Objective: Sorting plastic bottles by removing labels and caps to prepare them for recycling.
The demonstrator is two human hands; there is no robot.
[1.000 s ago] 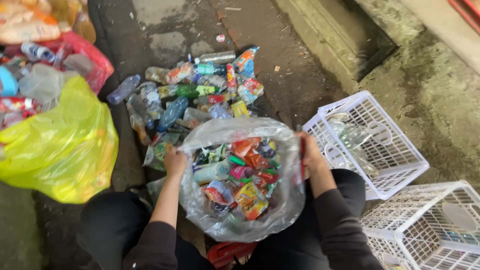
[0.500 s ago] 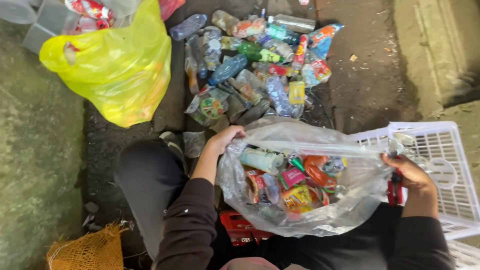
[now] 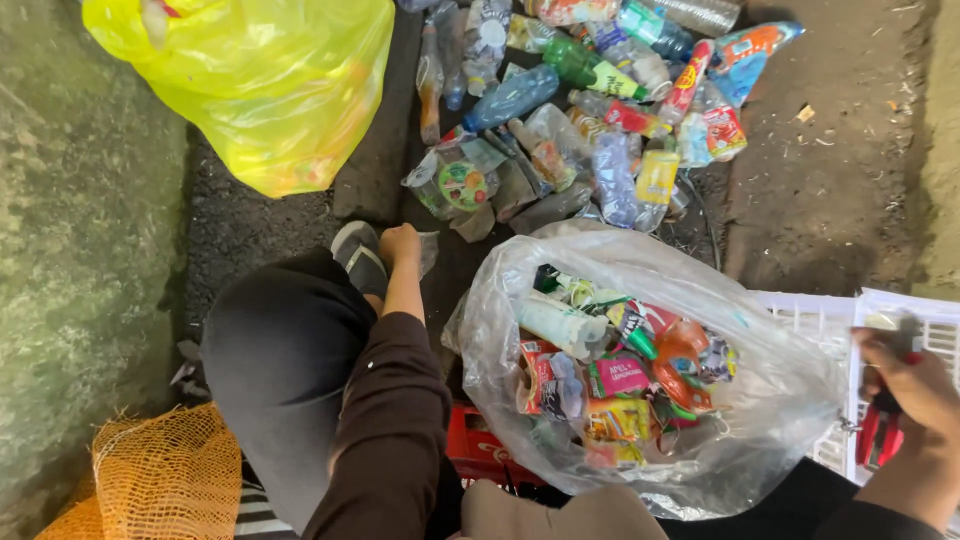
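- Surroundings: heap of crushed plastic bottles (image 3: 590,110) on dark ground, upper centre of frame; yellow plastic bag (image 3: 265,85) upper left, knotted, contents not legible. Orange mesh sack (image 3: 150,480) lower left, partly cut off by frame edge.
- Left hand (image 3: 402,248) at centre left, just beside a grey sandal (image 3: 357,255); fingers curled loosely, resting near the lower edge of the bottle heap. Whether they pinch anything: cannot tell.
- Clear plastic bag (image 3: 760,380) centre right, open mouth upward, filled with crumpled coloured wrappers and small bottles.
- White plastic crate (image 3: 820,315) right, mostly hidden behind the bag.
- Right hand (image 3: 915,400) at right edge, fingers closed around a red-handled tool (image 3: 880,435); tool type unclear.
- Red crate (image 3: 480,455) under the bag, mostly hidden.
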